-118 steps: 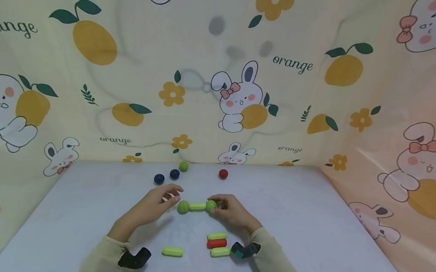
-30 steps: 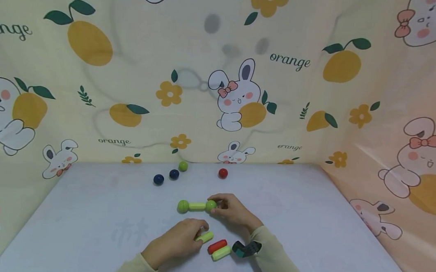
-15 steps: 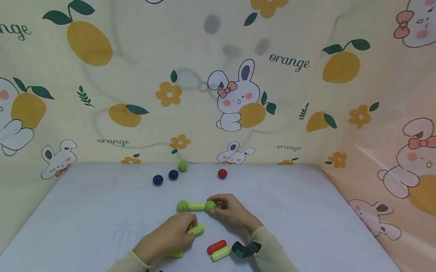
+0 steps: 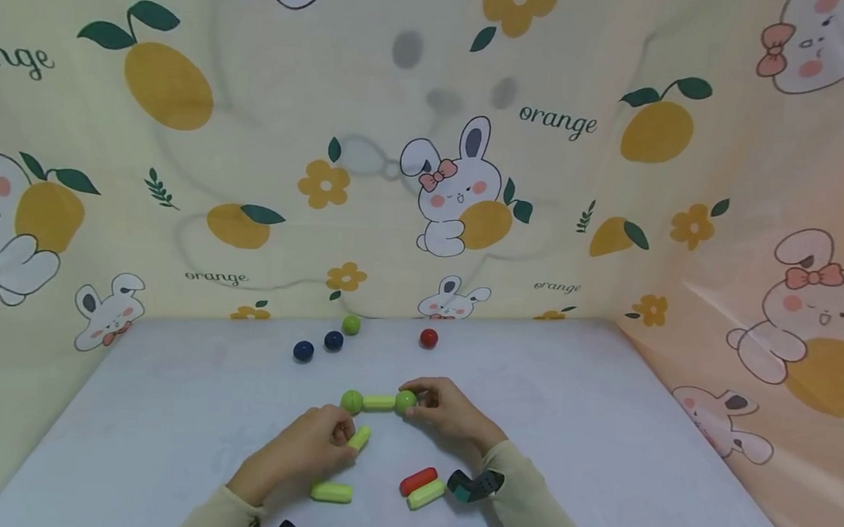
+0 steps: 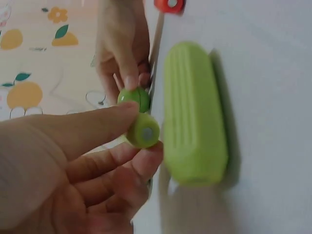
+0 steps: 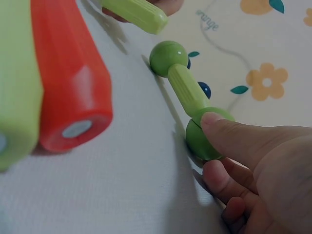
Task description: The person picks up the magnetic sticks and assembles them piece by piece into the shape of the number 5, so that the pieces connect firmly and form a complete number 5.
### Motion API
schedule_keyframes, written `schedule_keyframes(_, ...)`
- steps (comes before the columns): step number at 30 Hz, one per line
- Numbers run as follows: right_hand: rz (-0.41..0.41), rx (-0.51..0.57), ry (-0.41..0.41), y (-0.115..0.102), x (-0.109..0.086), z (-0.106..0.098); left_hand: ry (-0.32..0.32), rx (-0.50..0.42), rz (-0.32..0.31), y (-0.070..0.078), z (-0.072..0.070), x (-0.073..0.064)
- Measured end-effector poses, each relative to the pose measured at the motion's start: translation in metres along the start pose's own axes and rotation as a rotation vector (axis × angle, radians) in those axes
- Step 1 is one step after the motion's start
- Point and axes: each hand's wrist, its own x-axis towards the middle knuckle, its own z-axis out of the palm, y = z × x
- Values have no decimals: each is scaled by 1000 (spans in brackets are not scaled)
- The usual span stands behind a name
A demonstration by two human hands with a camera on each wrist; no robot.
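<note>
My left hand pinches a yellow-green magnetic rod between thumb and fingers, tilted up to the right. In the left wrist view the rod's round end shows a silvery disc. Just beyond it lies a joined piece: a green ball, a light green rod and a second green ball in a row. My right hand holds that second ball with thumb and fingertips, as the right wrist view shows. The held rod's far end stands close to the first ball, with a gap in the right wrist view.
A red rod and a green rod lie side by side near the right wrist. Another green rod lies below my left hand. Two blue balls, a green ball and a red ball sit at the back.
My left hand reached to the rods by the right wrist, picked up a green one and carried it left and up towards the joined piece. My right hand has stayed on its ball.
</note>
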Motion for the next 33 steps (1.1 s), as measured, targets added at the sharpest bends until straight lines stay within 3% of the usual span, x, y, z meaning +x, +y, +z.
schedule_keyframes(3,-4,0,-4,0,1,1,38,1,-57,-3,-5,-3)
schedule_keyframes(7,5,7,-5,1,0,1,41,-15,-139,-6,-10,-3)
schedule_keyframes(16,9,12,-3,-3,-1,0,41,-135,-186,-13,-12,2)
schedule_keyframes(24,22,11,4,-4,0,0,61,-260,-122,-20,-10,5)
schedule_keyframes(33,25,14,2,-5,1,1,21,-295,-58,-24,-9,6)
